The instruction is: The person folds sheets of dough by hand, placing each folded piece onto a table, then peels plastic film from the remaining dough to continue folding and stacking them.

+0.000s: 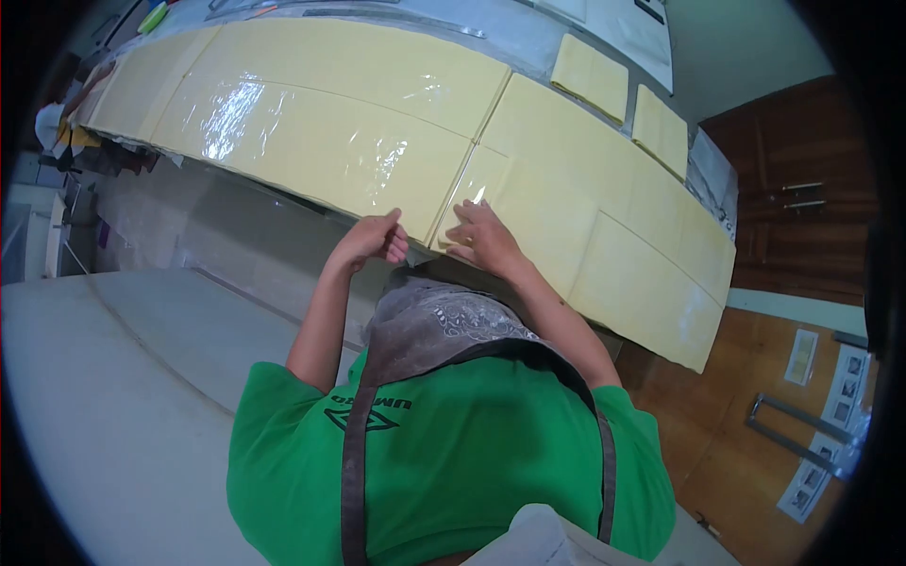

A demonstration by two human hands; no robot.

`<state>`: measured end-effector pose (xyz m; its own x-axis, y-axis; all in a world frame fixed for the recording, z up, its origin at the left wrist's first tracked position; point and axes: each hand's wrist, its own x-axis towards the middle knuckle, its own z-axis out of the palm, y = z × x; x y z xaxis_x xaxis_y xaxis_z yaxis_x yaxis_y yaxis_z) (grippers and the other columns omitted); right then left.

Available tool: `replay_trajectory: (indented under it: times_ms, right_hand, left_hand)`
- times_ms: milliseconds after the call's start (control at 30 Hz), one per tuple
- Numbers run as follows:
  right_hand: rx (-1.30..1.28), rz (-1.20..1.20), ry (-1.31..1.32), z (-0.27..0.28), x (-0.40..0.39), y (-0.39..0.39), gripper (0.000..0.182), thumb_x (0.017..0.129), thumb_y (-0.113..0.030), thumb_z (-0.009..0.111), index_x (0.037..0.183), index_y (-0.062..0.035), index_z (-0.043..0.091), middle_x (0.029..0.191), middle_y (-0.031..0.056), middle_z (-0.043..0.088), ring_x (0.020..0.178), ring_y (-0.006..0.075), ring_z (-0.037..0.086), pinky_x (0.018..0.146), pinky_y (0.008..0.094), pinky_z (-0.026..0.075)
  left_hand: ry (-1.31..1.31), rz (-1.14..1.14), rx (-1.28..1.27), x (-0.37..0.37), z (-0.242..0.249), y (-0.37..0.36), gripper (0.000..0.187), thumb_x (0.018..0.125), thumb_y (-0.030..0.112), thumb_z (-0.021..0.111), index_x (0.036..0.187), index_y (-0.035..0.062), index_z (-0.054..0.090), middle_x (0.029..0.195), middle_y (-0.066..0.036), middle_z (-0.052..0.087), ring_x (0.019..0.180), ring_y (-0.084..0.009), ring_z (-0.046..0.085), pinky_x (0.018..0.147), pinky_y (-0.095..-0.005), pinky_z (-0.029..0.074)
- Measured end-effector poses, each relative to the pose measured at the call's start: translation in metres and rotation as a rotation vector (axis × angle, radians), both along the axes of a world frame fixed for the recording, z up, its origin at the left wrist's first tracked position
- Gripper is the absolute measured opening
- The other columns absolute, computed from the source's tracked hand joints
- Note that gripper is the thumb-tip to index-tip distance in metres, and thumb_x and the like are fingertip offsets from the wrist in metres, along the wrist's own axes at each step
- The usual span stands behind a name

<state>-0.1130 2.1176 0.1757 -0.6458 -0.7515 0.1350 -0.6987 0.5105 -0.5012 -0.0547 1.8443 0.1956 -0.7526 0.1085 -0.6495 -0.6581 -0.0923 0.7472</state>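
Two large pale yellow sheets lie on the long table, a glossy left sheet and a right sheet, with a narrow dark seam between them. At the front edge, just left of this seam, is my left hand. Its fingers are loosely curled and the thumb stands apart, with nothing visible in it. My right hand is right of the seam, fingers spread over a shiny strip at the right sheet's left border. Whether its fingertips press on the strip is hard to tell.
Two folded yellow pieces lie along the table's far side. A metal ruler-like strip is behind the sheets. At the far left, another person stands by the table. Wooden cabinet doors are on the right, and a pale surface lies behind me.
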Motion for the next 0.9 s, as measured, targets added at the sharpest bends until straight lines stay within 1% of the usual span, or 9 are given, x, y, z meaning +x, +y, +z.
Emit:
replay_trajectory:
  times_ms: [100,233,300,433,500,533,600,633,900]
  right_hand:
    - [-0.239,-0.107,-0.009,-0.009,0.010,0.001,0.029,0.076,-0.017,0.078,0.102,-0.0069,0.069,0.120,0.0177,0.064,0.122,0.0357,0.057,0.113,0.0514,0.037]
    - [-0.408,-0.239,-0.003,0.025,0.027,0.020,0.021,0.081,-0.012,0.073,0.099,-0.0045,0.067,0.112,0.0171,0.068,0.110,0.0348,0.064,0.108,0.0483,0.044]
    - [-0.424,-0.330,0.028,0.029,0.028,0.045,0.020,0.082,-0.012,0.072,0.100,-0.0041,0.067,0.109,0.0166,0.068,0.107,0.0332,0.066,0.103,0.0451,0.047]
    - [-0.456,-0.729,0.097,0.027,0.037,0.106,0.017,0.085,-0.013,0.070,0.100,-0.0039,0.067,0.100,0.0144,0.069,0.096,0.0304,0.068,0.086,0.0389,0.054]
    - [-0.454,-0.845,0.151,0.023,0.045,0.137,0.016,0.087,-0.013,0.069,0.100,-0.0036,0.068,0.099,0.0139,0.070,0.093,0.0297,0.068,0.082,0.0381,0.054]
    - [-0.453,-0.933,0.153,0.020,0.051,0.148,0.016,0.087,-0.013,0.069,0.100,-0.0038,0.067,0.099,0.0136,0.069,0.093,0.0299,0.067,0.082,0.0387,0.054]
    - [-0.468,-1.052,0.151,0.017,0.062,0.163,0.016,0.087,-0.013,0.068,0.101,-0.0040,0.067,0.098,0.0133,0.068,0.093,0.0301,0.066,0.081,0.0392,0.054]
    - [-0.420,-1.042,0.181,0.017,0.065,0.168,0.017,0.087,-0.013,0.068,0.102,-0.0043,0.067,0.098,0.0132,0.067,0.094,0.0305,0.065,0.082,0.0398,0.053]
    - [-0.117,-0.991,0.188,0.019,0.037,0.170,0.036,0.088,-0.028,0.067,0.117,-0.0068,0.063,0.126,0.0190,0.056,0.121,0.0375,0.049,0.103,0.0495,0.039]
  left_hand:
    - [-0.096,-0.171,-0.016,-0.015,0.005,0.034,0.067,0.097,0.063,0.048,0.094,-0.0024,0.062,0.080,-0.012,0.067,0.057,-0.0216,0.065,0.053,-0.0305,0.054]
    - [0.156,-0.165,-0.088,-0.053,-0.003,0.097,0.056,0.096,0.052,0.058,0.093,-0.0033,0.063,0.078,-0.014,0.067,0.063,-0.0215,0.066,0.058,-0.0310,0.054]
    - [0.645,-0.258,-0.770,-0.072,-0.025,0.118,0.041,0.093,0.037,0.065,0.097,-0.0036,0.062,0.080,-0.016,0.067,0.070,-0.0219,0.067,0.065,-0.0338,0.054]
    - [0.870,-0.447,-0.651,-0.083,0.009,0.135,0.031,0.091,0.023,0.065,0.107,-0.0031,0.062,0.083,-0.015,0.069,0.071,-0.0229,0.066,0.066,-0.0360,0.052]
    - [0.721,-0.436,-0.441,-0.085,0.024,0.136,0.043,0.095,0.026,0.059,0.128,-0.0008,0.056,0.112,-0.019,0.068,0.098,-0.0308,0.066,0.086,-0.0420,0.052]
    - [0.724,-0.473,-0.444,-0.088,0.014,0.140,0.043,0.095,0.026,0.059,0.128,-0.0008,0.056,0.112,-0.019,0.068,0.098,-0.0308,0.066,0.086,-0.0420,0.052]
    - [1.214,-0.451,-1.181,-0.095,-0.018,0.145,0.059,0.098,0.036,0.049,0.144,0.0006,0.042,0.148,-0.019,0.045,0.139,-0.0399,0.038,0.114,-0.0544,0.029]
    - [1.078,-0.647,-1.146,-0.097,-0.029,0.152,0.071,0.099,0.045,0.041,0.153,0.0000,0.026,0.163,-0.018,0.018,0.151,-0.0416,0.009,0.120,-0.0586,0.004]
    - [1.296,-0.868,-1.047,-0.087,-0.029,0.240,0.077,0.100,0.050,0.035,0.152,-0.0056,0.025,0.162,-0.022,0.019,0.152,-0.0335,0.011,0.121,-0.0581,0.002]
